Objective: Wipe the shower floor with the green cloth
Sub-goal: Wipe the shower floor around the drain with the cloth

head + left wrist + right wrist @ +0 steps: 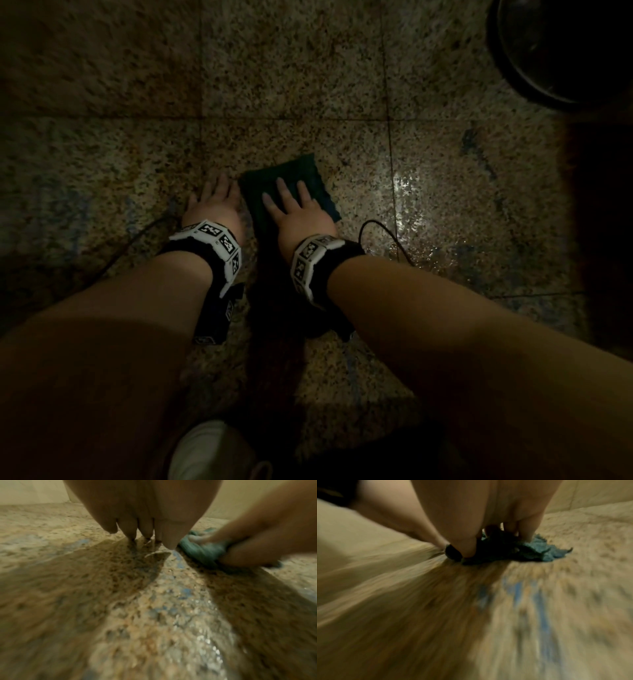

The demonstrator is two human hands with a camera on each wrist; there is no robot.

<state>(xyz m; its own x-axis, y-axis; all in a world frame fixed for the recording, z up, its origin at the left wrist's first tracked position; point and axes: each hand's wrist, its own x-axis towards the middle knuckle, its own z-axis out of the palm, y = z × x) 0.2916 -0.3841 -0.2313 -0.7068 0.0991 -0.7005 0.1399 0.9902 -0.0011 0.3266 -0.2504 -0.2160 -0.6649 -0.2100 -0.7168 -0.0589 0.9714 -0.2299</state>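
Note:
The green cloth lies folded on the speckled stone shower floor, near the middle of the head view. My right hand lies palm down on it, fingers straight and pressing. In the left wrist view the cloth looks bunched under the right hand. In the blurred right wrist view, the right hand covers most of the cloth. My left hand rests flat on the bare floor just left of the cloth, holding nothing. Its straight fingertips touch the wet stone.
A shiny wet patch spreads on the tiles right of the cloth. A dark round basin stands at the far right corner. A thin black cable loops by my right wrist. My white shoe is near the bottom edge. A pale wall bounds the floor ahead.

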